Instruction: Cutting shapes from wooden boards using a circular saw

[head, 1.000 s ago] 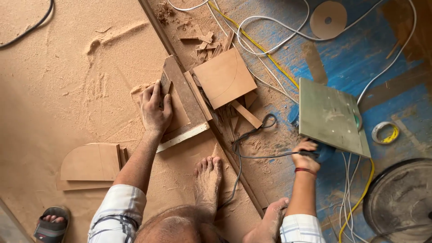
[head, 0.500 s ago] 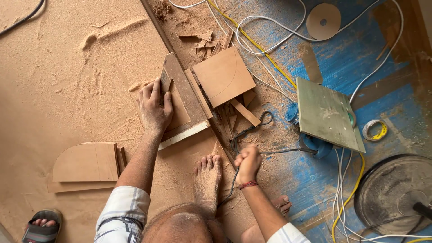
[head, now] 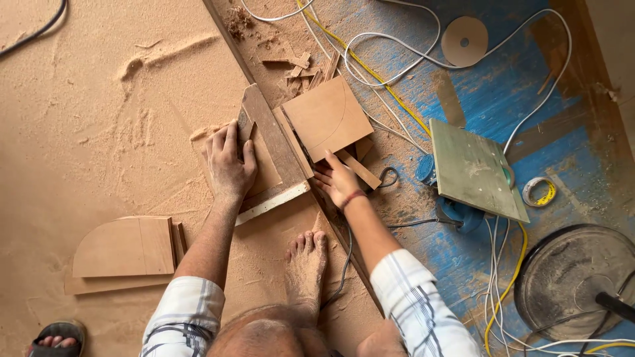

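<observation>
Sawdust-covered tan board floor (head: 99, 112) fills the left half, marked with scuffs and drifts. The right half is worn blue-painted floor (head: 509, 99) with bare brown patches. White cables (head: 397, 46) and 1 yellow cable (head: 370, 73) trail across it. A round grey metal base (head: 569, 277) sits at lower right. Light is even, with soft shadows.

My sleeves (head: 417, 297) are white with a dark checked pattern, and a red band (head: 352, 197) circles my right wrist. The square board (head: 325, 118) by my right hand (head: 336, 182) is tan with a thin pencilled curve, and pale orange-brown sawdust (head: 99, 119) covers the left. To the right the floor (head: 503, 99) is scuffed blue, crossed by white cables (head: 390, 39) and a yellow cable (head: 370, 73), with a grey-green panel (head: 476, 168).
</observation>
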